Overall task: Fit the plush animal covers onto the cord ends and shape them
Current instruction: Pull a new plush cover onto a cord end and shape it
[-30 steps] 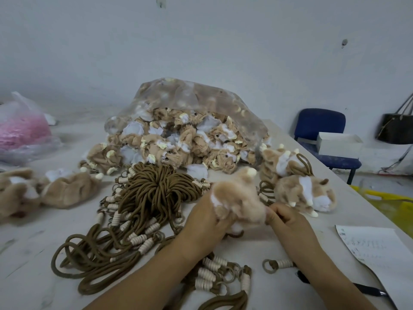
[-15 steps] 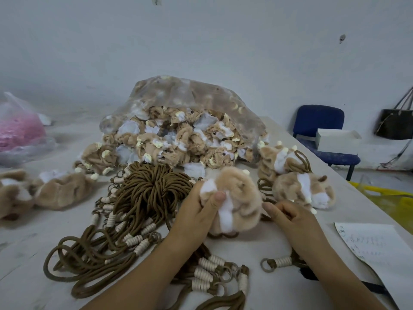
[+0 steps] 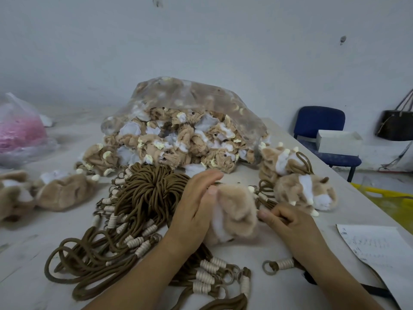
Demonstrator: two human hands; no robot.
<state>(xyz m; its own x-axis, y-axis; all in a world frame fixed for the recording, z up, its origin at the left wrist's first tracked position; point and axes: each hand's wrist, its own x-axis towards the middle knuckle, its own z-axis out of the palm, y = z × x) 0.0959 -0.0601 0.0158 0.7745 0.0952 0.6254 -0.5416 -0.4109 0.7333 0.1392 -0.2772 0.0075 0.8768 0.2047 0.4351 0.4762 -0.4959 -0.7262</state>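
You are pressing your left hand (image 3: 196, 206), fingers straight and together, flat against the left side of the tan-and-white plush cover (image 3: 237, 213), which is sitting between your two hands. Your right hand (image 3: 290, 224) is resting just right of the cover, fingers curled and thumb pointing at it; whether it is gripping anything cannot be told. The bundle of brown cords (image 3: 145, 198) is lying on the worktop (image 3: 257, 249) left of your left hand. A ringed cord end (image 3: 279, 265) is poking out beneath your right wrist. Finished plush animals (image 3: 304, 193) are sitting just beyond your right hand.
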